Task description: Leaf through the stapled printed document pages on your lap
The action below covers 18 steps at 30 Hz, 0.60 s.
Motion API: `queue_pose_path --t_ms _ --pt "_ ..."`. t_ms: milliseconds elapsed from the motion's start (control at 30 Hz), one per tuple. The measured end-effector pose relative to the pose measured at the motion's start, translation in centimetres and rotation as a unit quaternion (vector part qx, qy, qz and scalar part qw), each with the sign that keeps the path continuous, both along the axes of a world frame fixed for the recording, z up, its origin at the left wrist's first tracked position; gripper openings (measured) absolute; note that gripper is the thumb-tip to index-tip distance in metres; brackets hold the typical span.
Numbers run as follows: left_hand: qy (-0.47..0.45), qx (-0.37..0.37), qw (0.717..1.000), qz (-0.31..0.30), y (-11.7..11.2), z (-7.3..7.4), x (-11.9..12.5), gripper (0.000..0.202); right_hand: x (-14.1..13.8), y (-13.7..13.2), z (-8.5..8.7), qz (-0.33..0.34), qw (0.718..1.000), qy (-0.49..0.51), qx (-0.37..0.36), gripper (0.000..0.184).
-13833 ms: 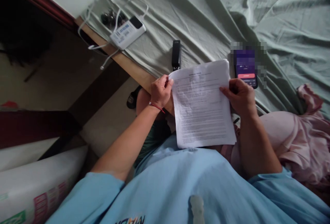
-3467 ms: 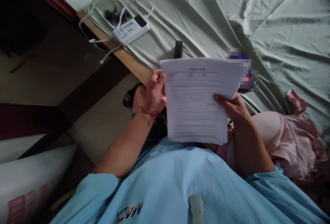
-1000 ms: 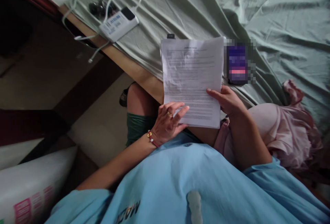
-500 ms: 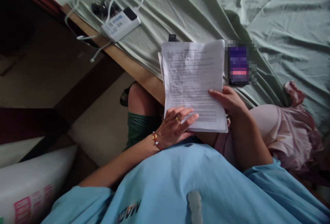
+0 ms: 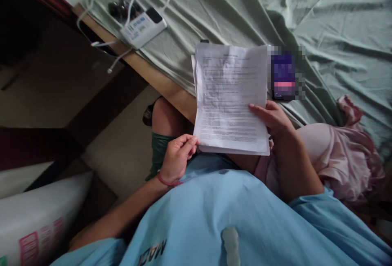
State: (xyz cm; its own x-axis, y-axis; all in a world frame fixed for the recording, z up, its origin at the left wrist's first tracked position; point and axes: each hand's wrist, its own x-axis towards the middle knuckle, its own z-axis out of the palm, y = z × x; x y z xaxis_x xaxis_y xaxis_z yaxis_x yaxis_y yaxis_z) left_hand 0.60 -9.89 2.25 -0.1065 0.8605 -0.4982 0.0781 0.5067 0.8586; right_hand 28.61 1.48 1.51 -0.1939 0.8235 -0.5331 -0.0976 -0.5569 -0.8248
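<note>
A stack of printed papers (image 5: 229,94) is held above my lap, its text too small to read. My right hand (image 5: 274,119) grips the stack's right edge, thumb on top and the other fingers hidden beneath. At the lower left corner, my left hand (image 5: 180,154) pinches the paper between thumb and forefinger. A red bracelet circles the left wrist. Just right of the papers, a phone (image 5: 284,76) with a lit, blurred-out screen lies on the green sheet. A small dark object (image 5: 204,41) peeks out behind the stack's top edge.
A pale green sheet (image 5: 337,45) covers the bed, whose wooden edge (image 5: 165,86) runs diagonally. A white power bank (image 5: 143,28) with white cables lies at the upper left. Pink cloth (image 5: 346,156) is bunched at right. A white printed sack (image 5: 45,217) stands at lower left.
My left hand has moved left, off the face of the page, and now pinches the lower left corner. The papers have shifted slightly; the right hand keeps its grip.
</note>
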Motion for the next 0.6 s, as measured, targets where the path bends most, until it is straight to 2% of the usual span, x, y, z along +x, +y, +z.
queue_pose_path --t_ms 67,167,300,600 --pt "-0.108 -0.109 0.988 0.033 -0.3 0.0 0.0 0.048 0.0 0.0 0.0 0.0 1.0 -0.008 -0.001 0.044" --pt "-0.15 -0.173 0.971 0.063 -0.6 0.0 0.2 0.06 0.0 0.0 0.0 -0.004 1.0 -0.009 -0.002 0.043" --pt "-0.161 -0.157 0.968 0.109 -0.6 0.1 0.5 0.061 0.0 0.0 0.0 -0.006 1.0 -0.014 -0.005 0.044" --pt "-0.133 -0.08 0.979 0.131 0.4 0.0 0.3 0.052 0.1 0.1 -0.1 0.012 1.0 -0.025 0.003 0.043"
